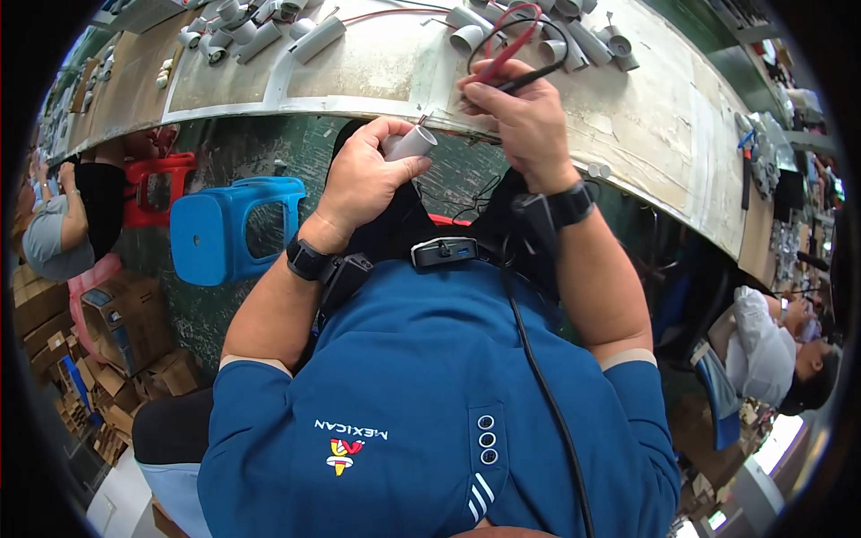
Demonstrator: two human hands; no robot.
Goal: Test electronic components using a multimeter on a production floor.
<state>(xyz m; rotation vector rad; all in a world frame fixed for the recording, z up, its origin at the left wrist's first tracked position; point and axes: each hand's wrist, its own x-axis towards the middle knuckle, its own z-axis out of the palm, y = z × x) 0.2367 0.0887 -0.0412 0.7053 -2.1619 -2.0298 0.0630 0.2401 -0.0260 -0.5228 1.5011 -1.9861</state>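
My left hand (360, 176) is wrapped round a short light-grey tube (415, 143) just off the bench's near edge. Its open round end faces up and to the right, and thin wire ends stick up beside the rim. Over the bench edge, my right hand (531, 124) pinches a pair of test probes, a black one (531, 81) and a red one (490, 68). Their red and black leads loop above my fingers. The probe tips are partly hidden by my fingers and sit apart from the tube.
Several similar grey tubes (316, 40) lie along the far side of the white-topped bench (377, 81). A blue stool (211, 235) and a red stool (161, 170) stand at left, near cardboard boxes (126, 314). Other people sit at both sides. A black cable (538, 368) runs down my shirt.
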